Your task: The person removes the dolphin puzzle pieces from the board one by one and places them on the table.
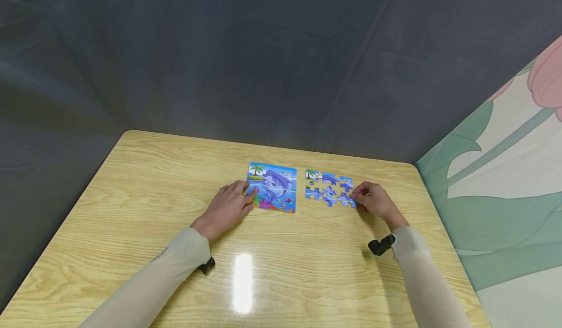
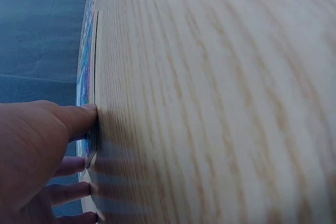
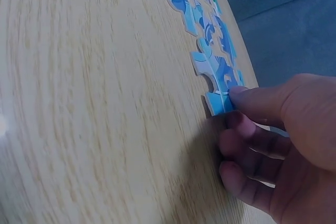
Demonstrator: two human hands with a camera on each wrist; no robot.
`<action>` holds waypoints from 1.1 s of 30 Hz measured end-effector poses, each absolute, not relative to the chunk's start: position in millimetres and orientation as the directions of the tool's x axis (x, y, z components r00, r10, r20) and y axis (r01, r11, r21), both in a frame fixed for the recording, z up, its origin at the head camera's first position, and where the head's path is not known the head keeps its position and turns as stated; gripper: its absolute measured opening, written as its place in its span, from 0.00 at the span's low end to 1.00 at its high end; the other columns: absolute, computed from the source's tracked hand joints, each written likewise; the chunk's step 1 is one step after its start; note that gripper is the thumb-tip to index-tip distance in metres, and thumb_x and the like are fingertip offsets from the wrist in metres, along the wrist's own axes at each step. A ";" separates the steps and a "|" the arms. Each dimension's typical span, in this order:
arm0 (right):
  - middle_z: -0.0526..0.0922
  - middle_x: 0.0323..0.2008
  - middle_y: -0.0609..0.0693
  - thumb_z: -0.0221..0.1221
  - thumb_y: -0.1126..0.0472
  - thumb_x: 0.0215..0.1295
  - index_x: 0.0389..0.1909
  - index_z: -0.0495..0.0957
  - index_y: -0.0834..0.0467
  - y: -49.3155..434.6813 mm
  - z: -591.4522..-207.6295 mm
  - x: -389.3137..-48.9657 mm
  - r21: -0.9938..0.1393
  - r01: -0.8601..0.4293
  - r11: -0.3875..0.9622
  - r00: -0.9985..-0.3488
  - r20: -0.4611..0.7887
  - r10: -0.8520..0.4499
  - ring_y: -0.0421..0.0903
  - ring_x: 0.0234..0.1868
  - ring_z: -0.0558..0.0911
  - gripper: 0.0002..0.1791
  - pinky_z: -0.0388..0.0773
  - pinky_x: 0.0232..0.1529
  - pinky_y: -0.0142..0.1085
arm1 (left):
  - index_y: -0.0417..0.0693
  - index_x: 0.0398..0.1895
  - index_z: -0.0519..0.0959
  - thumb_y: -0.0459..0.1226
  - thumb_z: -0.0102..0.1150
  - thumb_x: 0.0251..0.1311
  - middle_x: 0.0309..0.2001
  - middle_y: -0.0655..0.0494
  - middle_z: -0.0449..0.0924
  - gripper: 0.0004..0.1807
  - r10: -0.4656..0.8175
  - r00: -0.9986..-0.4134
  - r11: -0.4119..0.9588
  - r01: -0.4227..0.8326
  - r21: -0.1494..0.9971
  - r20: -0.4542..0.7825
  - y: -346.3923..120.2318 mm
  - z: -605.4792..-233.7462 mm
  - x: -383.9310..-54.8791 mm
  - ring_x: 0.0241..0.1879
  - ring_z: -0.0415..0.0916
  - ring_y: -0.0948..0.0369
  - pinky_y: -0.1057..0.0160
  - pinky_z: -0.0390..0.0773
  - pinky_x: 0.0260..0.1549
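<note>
A square picture puzzle point(image 1: 277, 189) with dolphins, a palm tree and corals lies flat on the table. My left hand point(image 1: 225, 210) rests at its lower left corner, the thumb point(image 2: 83, 114) laid along the near edge and the other fingers extended beside it. To the right, several blue dolphin puzzle pieces point(image 1: 328, 179) lie in two rows with small gaps between them. My right hand point(image 1: 373, 200) is at the right end of the lower row. Its thumb point(image 3: 242, 94) and index finger pinch the edge of the puzzle piece point(image 3: 216, 103) there; its other fingers are curled near the tabletop.
The pieces and the picture lie on a light wood table point(image 1: 281, 259) close to its back edge. A dark curtain point(image 1: 246, 64) hangs behind it. On the right stands a wall panel point(image 1: 505, 211) with a flower pattern.
</note>
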State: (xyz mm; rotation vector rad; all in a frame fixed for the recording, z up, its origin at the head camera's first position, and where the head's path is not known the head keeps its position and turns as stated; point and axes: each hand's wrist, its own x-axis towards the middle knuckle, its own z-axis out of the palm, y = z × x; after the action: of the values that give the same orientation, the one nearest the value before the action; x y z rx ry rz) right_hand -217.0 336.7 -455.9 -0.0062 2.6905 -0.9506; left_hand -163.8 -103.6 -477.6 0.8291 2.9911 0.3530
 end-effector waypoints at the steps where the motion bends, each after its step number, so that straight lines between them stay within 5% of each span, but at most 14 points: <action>1: 0.83 0.38 0.58 0.58 0.62 0.81 0.49 0.78 0.68 335.8 -455.6 -217.1 -0.613 0.089 0.785 -0.959 -0.267 -0.099 0.44 0.32 0.82 0.11 0.81 0.31 0.35 | 0.48 0.77 0.74 0.46 0.54 0.82 0.76 0.39 0.70 0.26 0.510 -0.859 0.834 0.506 0.222 0.043 -103.6 -477.3 -163.8 0.77 0.66 0.45 0.37 0.74 0.71; 27: 0.82 0.35 0.57 0.58 0.64 0.80 0.46 0.77 0.67 330.3 -455.8 -220.7 -0.591 0.090 0.802 -0.961 -0.263 -0.086 0.45 0.29 0.78 0.08 0.77 0.28 0.35 | 0.49 0.78 0.74 0.46 0.54 0.82 0.75 0.39 0.71 0.26 0.523 -0.850 0.830 0.524 0.190 0.061 -106.3 -478.1 -164.5 0.75 0.69 0.45 0.38 0.76 0.69; 33: 0.82 0.34 0.56 0.60 0.64 0.79 0.44 0.77 0.66 329.3 -456.7 -220.4 -0.565 0.084 0.821 -0.970 -0.236 -0.063 0.44 0.29 0.77 0.07 0.76 0.28 0.34 | 0.48 0.72 0.80 0.45 0.57 0.80 0.77 0.37 0.71 0.23 0.505 -0.862 0.827 0.499 0.258 0.050 -104.2 -474.5 -164.8 0.76 0.70 0.41 0.37 0.76 0.70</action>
State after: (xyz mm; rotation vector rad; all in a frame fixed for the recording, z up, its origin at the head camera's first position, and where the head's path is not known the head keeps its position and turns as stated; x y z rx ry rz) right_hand -220.4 329.3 -456.7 0.0160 2.7600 -0.8732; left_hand -164.8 -104.2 -474.5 0.8195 2.9835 0.4120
